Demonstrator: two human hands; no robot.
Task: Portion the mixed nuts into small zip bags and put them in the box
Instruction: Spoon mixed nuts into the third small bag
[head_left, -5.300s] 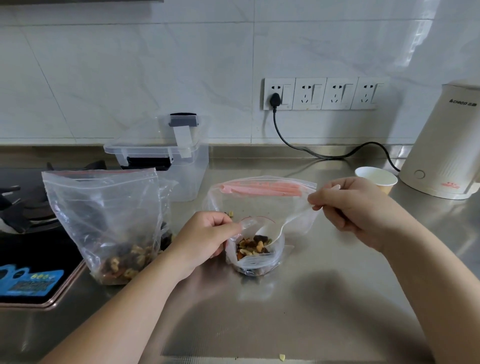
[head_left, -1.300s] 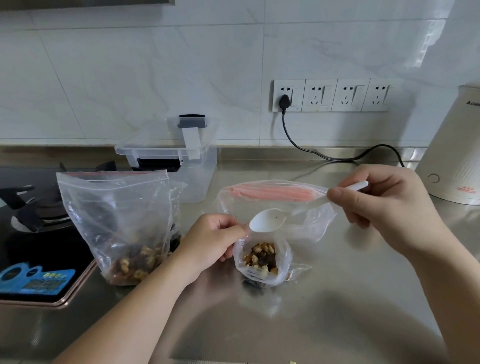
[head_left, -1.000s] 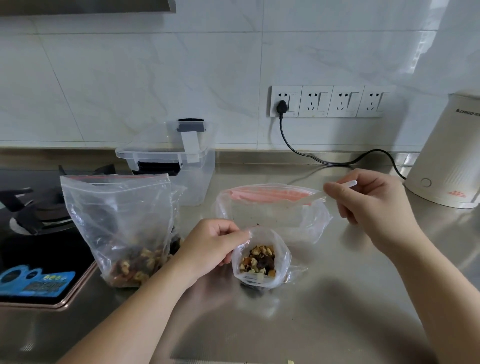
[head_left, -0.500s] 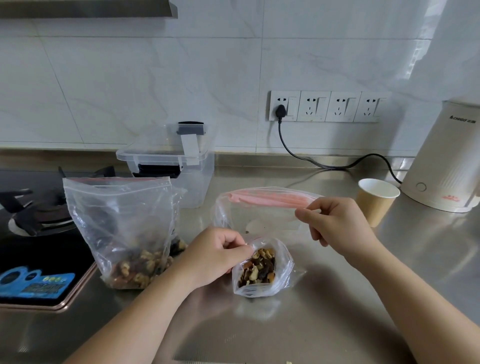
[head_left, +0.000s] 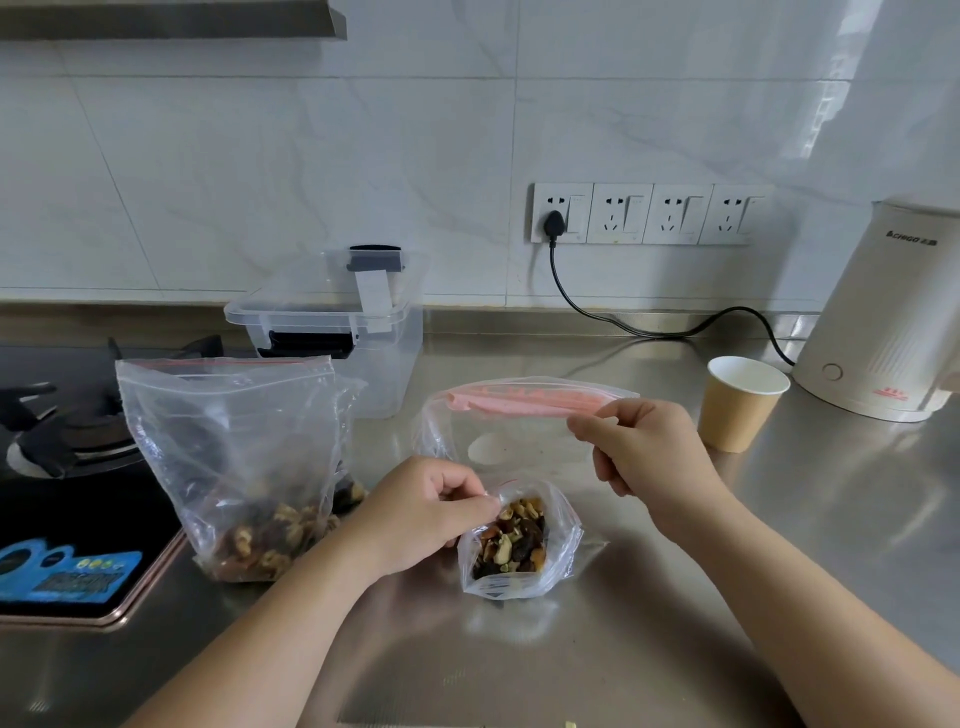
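A small clear zip bag (head_left: 522, 545), open and holding mixed nuts, stands on the steel counter (head_left: 675, 597). My left hand (head_left: 423, 514) pinches its left rim. Behind it lies a larger clear bag with a pink zip strip (head_left: 524, 402). My right hand (head_left: 644, 452) pinches the handle of a white spoon at that bag's mouth, and the spoon's bowl (head_left: 485, 447) shows through the plastic. A big zip bag of mixed nuts (head_left: 234, 457) stands to the left. The clear plastic box (head_left: 337, 332), lid on, sits behind it.
A paper cup (head_left: 743, 402) stands right of my right hand, with a cream kettle (head_left: 883, 322) behind it and its black cord (head_left: 649, 327) running to the wall sockets. A gas stove (head_left: 57, 467) fills the left side. A nut crumb (head_left: 570, 723) lies at the front edge.
My right hand carried the spoon from over the small bag back and down into the pink-strip bag. My left hand kept pinching the small bag's rim. The paper cup came into view.
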